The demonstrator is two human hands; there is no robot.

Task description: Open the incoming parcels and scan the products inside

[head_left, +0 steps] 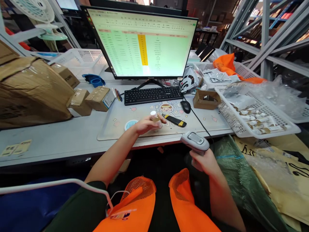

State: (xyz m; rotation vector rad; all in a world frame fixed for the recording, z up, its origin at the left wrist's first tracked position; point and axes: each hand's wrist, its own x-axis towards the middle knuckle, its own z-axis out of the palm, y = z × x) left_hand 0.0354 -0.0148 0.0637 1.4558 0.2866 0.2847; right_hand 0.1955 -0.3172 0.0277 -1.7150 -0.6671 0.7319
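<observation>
Above the desk mat (113, 129), my left hand (147, 125) is closed around a small bottle (155, 118) with a white cap and amber-coloured body. Its cap points up and slightly left. My right hand (204, 160) grips the handle of a grey barcode scanner (195, 141) in front of the desk edge, with the scanner's head toward the desk. A black and yellow utility knife (174, 120) lies on the mat just right of the bottle. Partly hidden behind my left wrist is a round pale-blue disc (131, 124).
A monitor (166, 48) showing a spreadsheet stands behind the keyboard (153, 95) and mouse (185, 106). At right, a white basket (241, 129) holds several similar bottles, near a small open carton (207, 99). Cardboard boxes (31, 90) fill the left side. A white cable (60, 181) crosses lower left.
</observation>
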